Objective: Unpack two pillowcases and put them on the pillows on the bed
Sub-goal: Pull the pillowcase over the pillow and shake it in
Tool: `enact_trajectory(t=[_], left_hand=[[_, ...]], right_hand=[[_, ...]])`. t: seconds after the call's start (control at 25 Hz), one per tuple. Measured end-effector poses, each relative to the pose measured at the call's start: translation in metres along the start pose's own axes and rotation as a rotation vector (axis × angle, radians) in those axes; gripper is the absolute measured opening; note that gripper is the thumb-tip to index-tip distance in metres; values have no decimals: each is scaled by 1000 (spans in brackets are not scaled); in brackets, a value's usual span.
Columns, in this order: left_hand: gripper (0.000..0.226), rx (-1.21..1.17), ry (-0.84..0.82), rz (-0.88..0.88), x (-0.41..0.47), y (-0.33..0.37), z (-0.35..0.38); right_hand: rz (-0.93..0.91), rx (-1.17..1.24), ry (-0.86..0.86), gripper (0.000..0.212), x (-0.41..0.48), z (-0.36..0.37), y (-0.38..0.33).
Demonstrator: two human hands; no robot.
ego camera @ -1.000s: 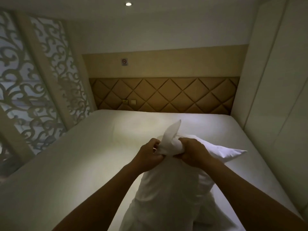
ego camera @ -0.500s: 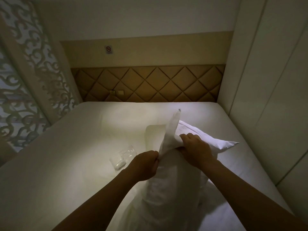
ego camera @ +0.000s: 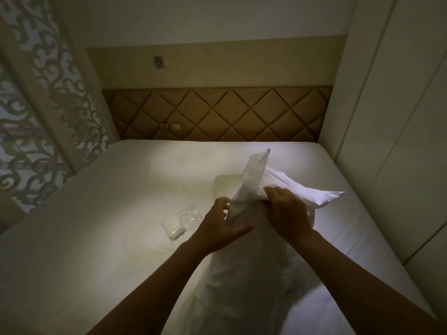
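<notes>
White cloth mid-fitting: the right hand (ego camera: pixel 287 213) grips the pillowcase (ego camera: pixel 254 180) by its loose mouth. The blurred left hand (ego camera: pixel 225 226) rests slack-fingered against it. The pillow (ego camera: pixel 314 194) juts beyond the right hand, over the bed (ego camera: pixel 96 238). Likely next: draw the case over that end.

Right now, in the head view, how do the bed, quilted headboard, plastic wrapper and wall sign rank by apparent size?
1. bed
2. quilted headboard
3. plastic wrapper
4. wall sign
The sign hangs farther off, so its true size against the wrapper is unsure.
</notes>
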State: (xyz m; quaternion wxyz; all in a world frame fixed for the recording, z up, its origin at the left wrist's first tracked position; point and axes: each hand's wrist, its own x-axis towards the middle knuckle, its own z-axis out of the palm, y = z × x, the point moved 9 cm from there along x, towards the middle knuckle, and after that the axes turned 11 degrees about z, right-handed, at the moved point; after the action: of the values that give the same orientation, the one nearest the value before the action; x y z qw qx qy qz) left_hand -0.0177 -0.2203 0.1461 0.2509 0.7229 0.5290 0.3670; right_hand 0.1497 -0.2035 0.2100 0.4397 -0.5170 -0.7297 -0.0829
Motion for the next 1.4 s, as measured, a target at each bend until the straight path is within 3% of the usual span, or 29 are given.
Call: enact_trajectory(t=[0.08,0.2,0.36,0.48,0.64,0.72,0.84,0.96,1.0,1.08,1.16,1.4], left_hand=[[63,35,-5,-47,19,10,-4],[31,34,153,-45,32,11,-17],[32,20,207,-95,30,-2,-26],[24,18,226,-98,25,-4,-28],[13,-8,336,-140,18,-22,-53],[14,-25,342,-147,16,-24,-59],[17,-49,339,-115,10,-19,-62],[26,-88,357,-115,4,-29,-67],[29,-104,353,-126,3,-34,-68],[30,-118,350,-157,-1,-40,-71],[30,-130,341,-175,-3,-41,-72],[21,-110,340,-169,-1,-36,-71]], right_hand=[[-38,32,39,37,11,-2,-16],[39,96,51,28,25,-4,-18],[60,52,78,33,23,1,-17],[75,41,103,24,22,8,-22],[-57,-49,92,23,-8,11,-42],[-71,-53,2,16,-28,22,-51],[-59,-11,-268,8,-37,47,-69],[45,97,-624,19,-25,63,-62],[46,155,-633,22,-18,57,-61],[56,270,-398,22,5,29,-55],[59,221,-189,20,18,14,-49],[-67,-21,45,32,11,19,-66]])
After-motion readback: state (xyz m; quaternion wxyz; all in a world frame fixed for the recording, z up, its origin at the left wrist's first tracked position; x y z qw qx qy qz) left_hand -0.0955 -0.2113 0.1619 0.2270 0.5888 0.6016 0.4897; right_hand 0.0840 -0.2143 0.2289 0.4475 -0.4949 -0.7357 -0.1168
